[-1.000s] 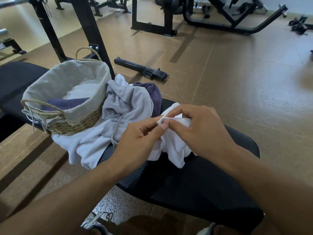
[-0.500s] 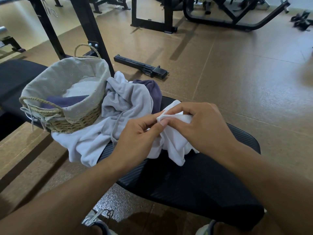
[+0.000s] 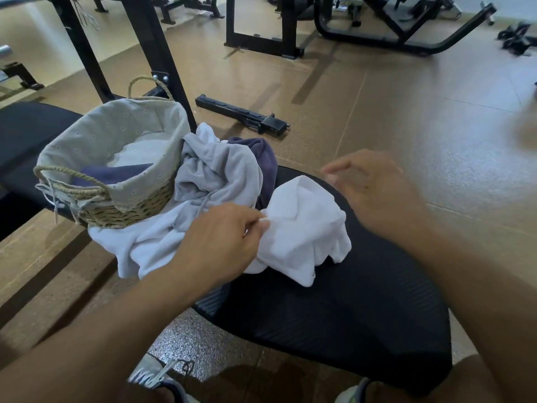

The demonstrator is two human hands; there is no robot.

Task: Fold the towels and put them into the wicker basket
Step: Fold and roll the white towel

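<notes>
White terry cloth takes the spotlight: a crumpled white towel (image 3: 302, 228) sits bunched on the black padded gym bench (image 3: 334, 315), just to the right of the round wicker basket with its pale fabric liner (image 3: 116, 158). The left hand (image 3: 223, 239) is right on it, thumb and forefinger pinching a corner of that white towel at its left edge, the other fingers curled in behind. The right hand (image 3: 374, 190) is blurred, above and to the right of the white towel, fingers spread and fairly straight, and it holds nothing that shows. Back at the basket, which stands on the same bench at its left end: a folded dark purple towel (image 3: 113, 174) lies inside it with something white beneath. Pressed against the basket's right side is a rumpled light grey towel (image 3: 215, 170), and behind that, a little farther from the basket, a heap of dark purple cloth (image 3: 266, 158). Another white cloth (image 3: 128, 245) spills out from under the basket's near side and hangs over the bench edge. Beyond the basket, a black metal bar (image 3: 241, 116) lies on the brown floor (image 3: 406, 112), with black gym frames (image 3: 261, 39) farther off, and grey shoes (image 3: 157, 382) peek in at the bottom below the bench.
</notes>
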